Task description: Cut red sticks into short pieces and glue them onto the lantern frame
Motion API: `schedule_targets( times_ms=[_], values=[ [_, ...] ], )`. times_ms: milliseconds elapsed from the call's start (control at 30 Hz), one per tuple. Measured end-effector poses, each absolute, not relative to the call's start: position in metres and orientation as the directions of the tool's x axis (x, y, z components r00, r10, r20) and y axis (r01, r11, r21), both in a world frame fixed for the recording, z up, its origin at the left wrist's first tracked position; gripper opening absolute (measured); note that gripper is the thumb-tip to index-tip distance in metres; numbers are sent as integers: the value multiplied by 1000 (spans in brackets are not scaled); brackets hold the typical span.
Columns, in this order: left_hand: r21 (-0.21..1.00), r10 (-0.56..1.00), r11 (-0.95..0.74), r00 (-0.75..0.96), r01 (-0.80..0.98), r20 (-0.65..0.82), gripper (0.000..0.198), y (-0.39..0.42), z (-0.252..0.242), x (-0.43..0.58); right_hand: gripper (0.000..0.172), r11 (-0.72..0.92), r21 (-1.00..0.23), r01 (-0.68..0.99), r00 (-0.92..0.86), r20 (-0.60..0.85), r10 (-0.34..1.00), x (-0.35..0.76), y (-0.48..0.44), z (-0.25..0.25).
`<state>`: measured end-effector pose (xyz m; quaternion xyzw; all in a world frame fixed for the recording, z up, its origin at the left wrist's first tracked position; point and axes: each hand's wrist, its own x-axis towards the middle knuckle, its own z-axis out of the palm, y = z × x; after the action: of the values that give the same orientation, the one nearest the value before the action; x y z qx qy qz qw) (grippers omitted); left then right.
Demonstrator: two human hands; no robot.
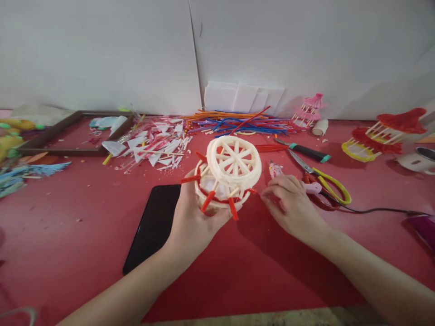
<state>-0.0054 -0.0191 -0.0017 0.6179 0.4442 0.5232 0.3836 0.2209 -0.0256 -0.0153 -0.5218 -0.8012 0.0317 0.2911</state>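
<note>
My left hand (200, 222) wraps round the base of a small model made of white pipe cleaners (234, 163), holding it above the table. A spoked wheel forms its top, short sticks stand below, and red pipe cleaner pieces (208, 202) jut out from the lower ring. My right hand (288, 201) is just right of the model, fingers curled and tips close together near a red piece at the rim. What those fingertips hold, if anything, is too small to make out. Partly behind that hand lies a pink glue gun (312, 187).
Yellow-handled scissors (324, 183) and a craft knife (309, 152) lie right. A black phone (152, 226) is under my left wrist. Behind are pipe cleaners (234, 125), scraps (152, 142) and a frame (64, 151). Red-and-yellow (377, 138) and pink (309, 110) models stand right, near a cup (416, 161).
</note>
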Motion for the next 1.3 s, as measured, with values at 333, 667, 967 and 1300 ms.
schedule_targets(
  times_ms=[333, 667, 967, 1300],
  values=[
    [909, 935, -353, 96, 220, 340, 82, -20, -11, -5, 6, 433, -777, 457, -55, 461, 885, 214, -41, 0],
    [901, 935, -352, 138, 254, 326, 81, -21, -12, -5, 1, 391, -814, 430, -108, 383, 917, 217, -39, -5],
    [871, 918, -393, 173, 295, 356, 83, -20, -16, -7, 1, 406, -801, 440, -144, 383, 913, 215, -38, -7],
    [856, 913, -402, 209, 326, 349, 86, -19, -17, -8, 4, 423, -782, 457, -156, 398, 904, 216, -38, -7]
  ],
)
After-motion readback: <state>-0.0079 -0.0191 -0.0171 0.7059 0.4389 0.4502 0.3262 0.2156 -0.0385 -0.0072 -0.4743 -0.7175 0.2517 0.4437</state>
